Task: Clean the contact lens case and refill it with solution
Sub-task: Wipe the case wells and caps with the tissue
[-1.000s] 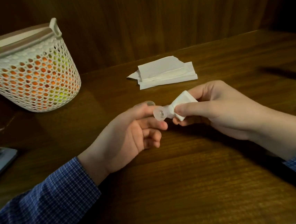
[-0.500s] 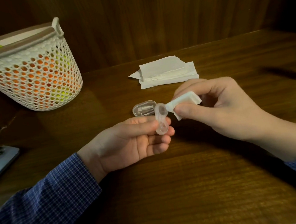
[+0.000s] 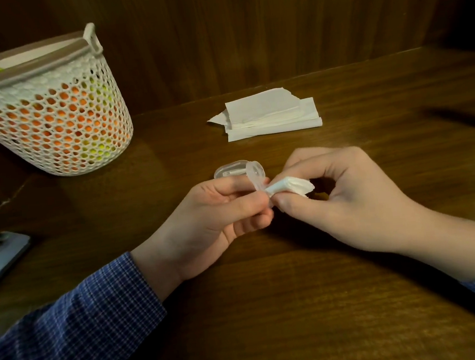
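From the head view, the left hand (image 3: 205, 223) pinches the clear contact lens case (image 3: 255, 178) upright above the tabletop (image 3: 300, 304), while the right hand (image 3: 345, 195), just beside it, grips a folded tissue (image 3: 288, 188) pressed against the case.

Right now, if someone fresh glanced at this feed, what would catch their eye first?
Mid-table, the left hand holds a clear lens case while the right hand pinches a folded tissue against it. At far left stands a white mesh basket; a tissue stack lies behind the hands.
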